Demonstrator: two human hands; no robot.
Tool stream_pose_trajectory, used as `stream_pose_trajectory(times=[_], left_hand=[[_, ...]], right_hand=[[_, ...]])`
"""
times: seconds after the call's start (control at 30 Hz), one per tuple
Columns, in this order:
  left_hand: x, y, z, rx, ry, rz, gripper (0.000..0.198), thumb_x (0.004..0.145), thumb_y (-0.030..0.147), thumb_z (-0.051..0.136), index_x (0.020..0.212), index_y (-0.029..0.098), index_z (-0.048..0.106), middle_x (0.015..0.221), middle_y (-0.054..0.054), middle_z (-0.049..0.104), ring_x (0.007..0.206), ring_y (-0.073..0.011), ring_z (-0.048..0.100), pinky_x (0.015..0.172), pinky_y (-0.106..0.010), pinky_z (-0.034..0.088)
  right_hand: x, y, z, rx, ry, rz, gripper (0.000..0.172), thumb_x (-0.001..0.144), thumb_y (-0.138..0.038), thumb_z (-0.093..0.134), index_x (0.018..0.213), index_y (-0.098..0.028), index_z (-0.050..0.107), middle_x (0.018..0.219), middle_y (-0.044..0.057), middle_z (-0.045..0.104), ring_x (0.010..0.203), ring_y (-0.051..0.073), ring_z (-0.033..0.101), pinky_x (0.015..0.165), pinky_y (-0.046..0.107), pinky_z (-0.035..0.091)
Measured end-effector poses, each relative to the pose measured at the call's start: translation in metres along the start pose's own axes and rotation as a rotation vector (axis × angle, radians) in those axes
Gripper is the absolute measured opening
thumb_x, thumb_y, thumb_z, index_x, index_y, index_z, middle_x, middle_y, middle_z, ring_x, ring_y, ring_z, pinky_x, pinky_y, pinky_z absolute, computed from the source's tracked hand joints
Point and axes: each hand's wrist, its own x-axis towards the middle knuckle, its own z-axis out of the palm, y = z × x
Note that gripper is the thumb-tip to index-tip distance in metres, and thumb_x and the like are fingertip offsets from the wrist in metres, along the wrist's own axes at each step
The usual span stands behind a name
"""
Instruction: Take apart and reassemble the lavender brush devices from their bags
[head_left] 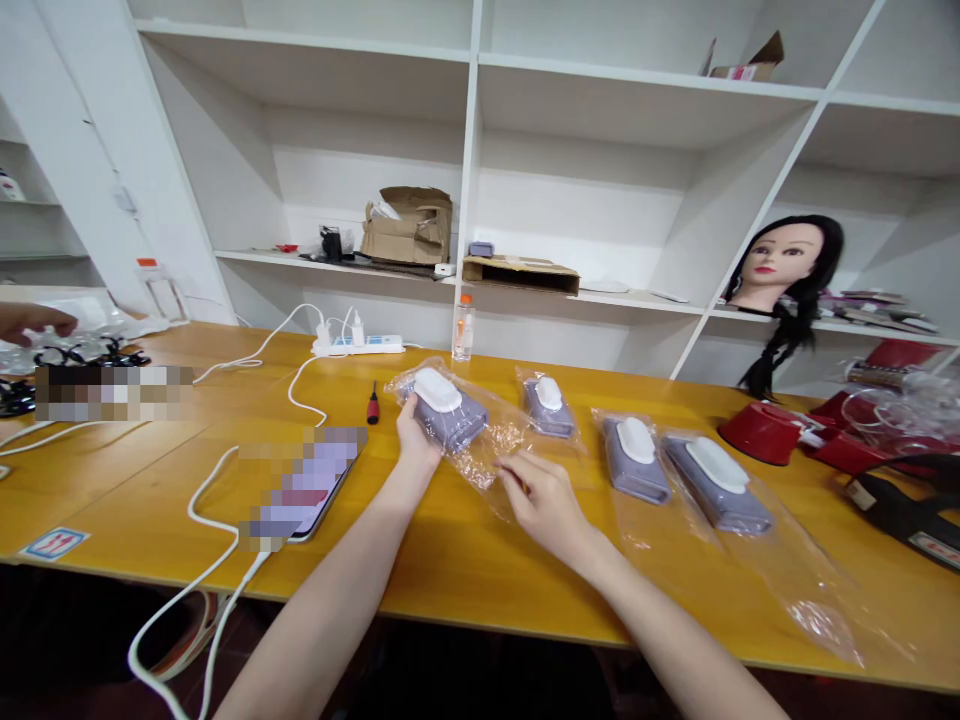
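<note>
My left hand (pixel 415 432) grips a clear plastic bag (pixel 480 452) that holds a grey pouch with a white oval part (pixel 442 408), lifted a little over the yellow table (pixel 450 560). My right hand (pixel 541 500) pinches the open end of the same bag, fingers closed on the film. Three more bagged grey pouches lie to the right: one (pixel 549 405) behind, one (pixel 636 457) in the middle, one (pixel 718 482) furthest right.
A phone (pixel 304 485) on a white cable lies left of my hands, with a small red screwdriver (pixel 372 403), a power strip (pixel 360 345) and a small bottle (pixel 463 328) behind. Red holders (pixel 761 430) and a mannequin head (pixel 787 262) sit right. Another person's hand (pixel 30 320) shows far left.
</note>
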Motion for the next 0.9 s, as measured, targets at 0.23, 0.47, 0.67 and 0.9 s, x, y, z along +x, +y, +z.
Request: stream_pose_trajectory(times=[0.23, 0.47, 0.67, 0.9], left_hand=[[-0.019, -0.006, 0.010, 0.006, -0.174, 0.146, 0.026, 0.084, 0.035, 0.048, 0.098, 0.020, 0.064, 0.092, -0.003, 0.070, 0.101, -0.0215, 0.061, 0.086, -0.030, 0.049], [-0.032, -0.012, 0.015, 0.012, -0.242, 0.188, 0.024, 0.085, 0.031, 0.045, 0.091, 0.019, 0.066, 0.089, -0.001, 0.070, 0.094, -0.0181, 0.063, 0.084, -0.026, 0.047], [-0.017, -0.001, 0.015, 0.107, -0.192, 0.184, 0.031, 0.085, 0.039, 0.042, 0.089, 0.017, 0.063, 0.087, -0.004, 0.069, 0.085, -0.0192, 0.064, 0.080, -0.029, 0.048], [0.019, 0.013, -0.007, 0.375, 0.071, 0.012, 0.045, 0.078, 0.059, 0.046, 0.100, 0.021, 0.057, 0.106, -0.009, 0.063, 0.092, -0.0260, 0.062, 0.074, -0.037, 0.048]], right_hand=[[0.015, 0.010, 0.011, 0.945, -0.108, 0.744, 0.026, 0.070, -0.035, 0.064, 0.085, -0.016, 0.056, 0.079, 0.004, 0.066, 0.039, 0.007, 0.055, 0.033, 0.018, 0.018], [0.012, 0.014, 0.013, 1.135, 0.036, 0.847, 0.032, 0.068, -0.039, 0.069, 0.087, -0.018, 0.056, 0.063, -0.003, 0.062, 0.039, 0.007, 0.051, 0.034, 0.017, 0.028], [0.011, 0.016, 0.011, 1.087, -0.012, 0.922, 0.023, 0.068, -0.028, 0.068, 0.084, -0.015, 0.059, 0.059, -0.001, 0.063, 0.044, 0.008, 0.056, 0.037, 0.015, 0.033], [0.017, 0.033, -0.002, 0.938, 0.096, 0.918, 0.018, 0.068, -0.026, 0.068, 0.070, -0.015, 0.053, 0.049, -0.001, 0.058, 0.037, 0.008, 0.053, 0.036, 0.016, 0.039]])
